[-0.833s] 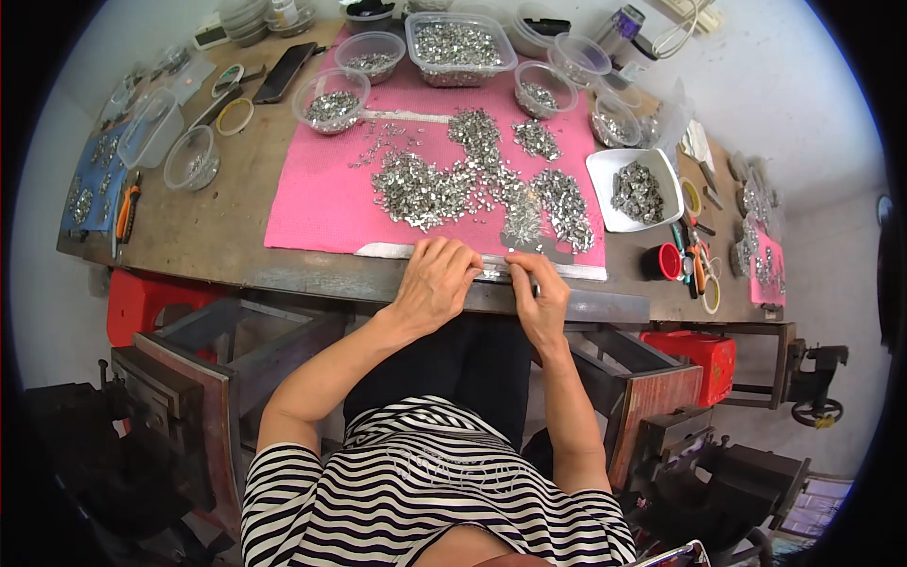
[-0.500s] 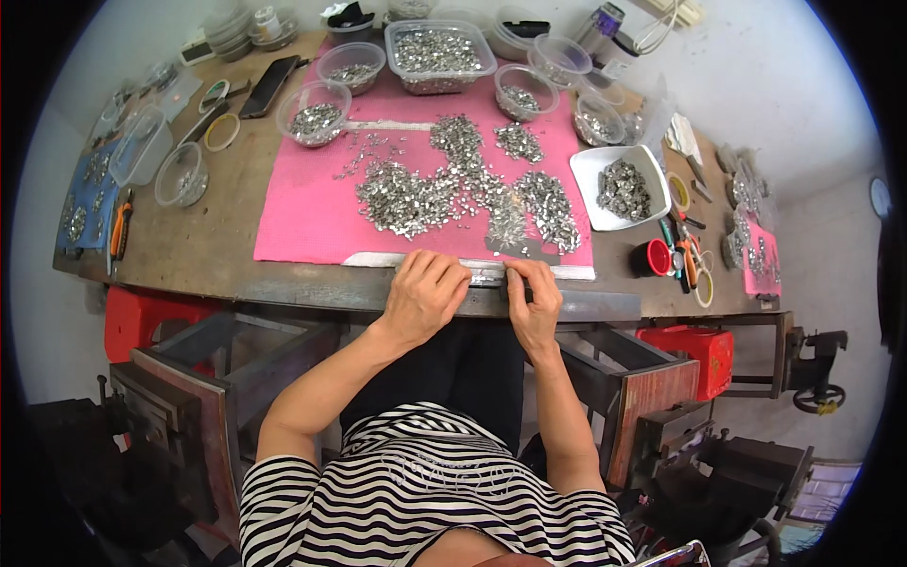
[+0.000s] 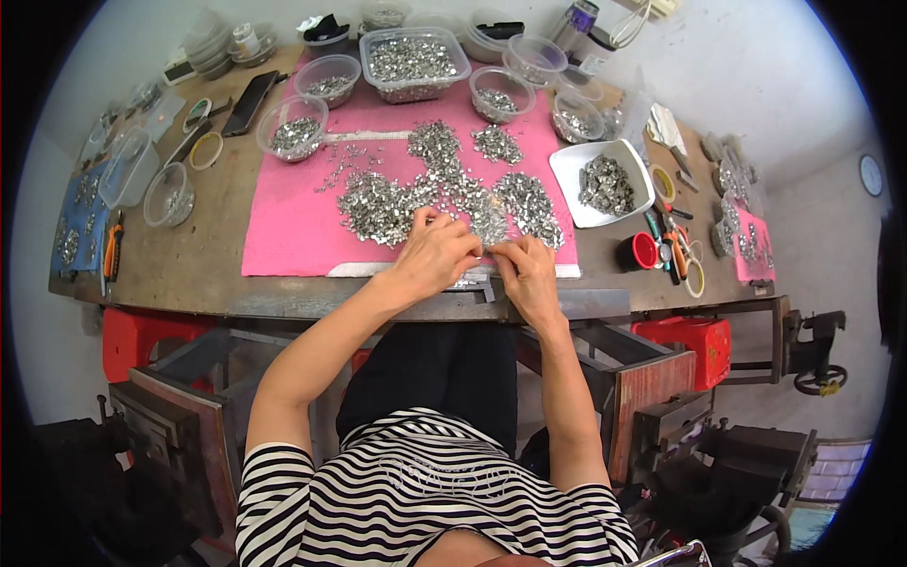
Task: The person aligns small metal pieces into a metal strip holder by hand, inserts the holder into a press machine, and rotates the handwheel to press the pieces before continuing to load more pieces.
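Observation:
Both hands are close together at the front edge of a pink mat (image 3: 293, 227) strewn with piles of small silvery metal pieces (image 3: 378, 208). My left hand (image 3: 436, 253) is bent with thumb and fingertips pinched. Facing it, my right hand (image 3: 529, 274) pinches too, their fingertips nearly meeting by the nearest pile of thin pieces (image 3: 487, 225). Whatever they grip is too small to make out. Below the fingers, a flat grey metal tool with an L-shaped end (image 3: 484, 288) lies at the table edge, partly covered by my left hand.
Clear tubs of metal pieces, including a large square tub (image 3: 416, 90), line the back. On the right are a white square bowl (image 3: 567, 180), a red cup (image 3: 643, 249) and pliers (image 3: 673, 248). A phone (image 3: 250, 102) and orange-handled pliers (image 3: 113, 248) lie left.
Both hands have moved forward from the table's front edge onto the mat's near part, and their fingertips have come together. The L-shaped tool end is now uncovered. The view has shifted slightly.

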The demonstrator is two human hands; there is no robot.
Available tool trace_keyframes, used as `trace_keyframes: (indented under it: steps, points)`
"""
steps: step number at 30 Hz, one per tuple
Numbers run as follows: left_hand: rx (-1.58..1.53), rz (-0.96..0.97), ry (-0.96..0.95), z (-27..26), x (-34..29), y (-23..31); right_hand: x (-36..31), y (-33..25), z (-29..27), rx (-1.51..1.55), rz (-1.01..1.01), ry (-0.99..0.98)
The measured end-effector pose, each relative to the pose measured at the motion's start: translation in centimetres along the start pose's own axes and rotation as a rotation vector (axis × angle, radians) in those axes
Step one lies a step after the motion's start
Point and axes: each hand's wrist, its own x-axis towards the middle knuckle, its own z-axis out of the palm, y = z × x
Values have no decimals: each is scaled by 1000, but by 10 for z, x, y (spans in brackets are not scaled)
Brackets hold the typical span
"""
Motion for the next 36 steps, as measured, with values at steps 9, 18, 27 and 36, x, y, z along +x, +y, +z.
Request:
trace_keyframes:
  steps: [9, 18, 27, 36]
  points:
    - [85, -2, -65, 11, 11, -5, -5, 5, 2, -6, 44, 80]
    - [-132, -118, -43, -5, 27, -9, -11, 6, -7, 39, 131, 236]
    - [-577, -525, -143, -10, 37, 9, -28, 12, 0, 111, 195, 358]
    - [-18, -134, 82, 38, 94, -33, -24, 7, 4, 6, 30, 184]
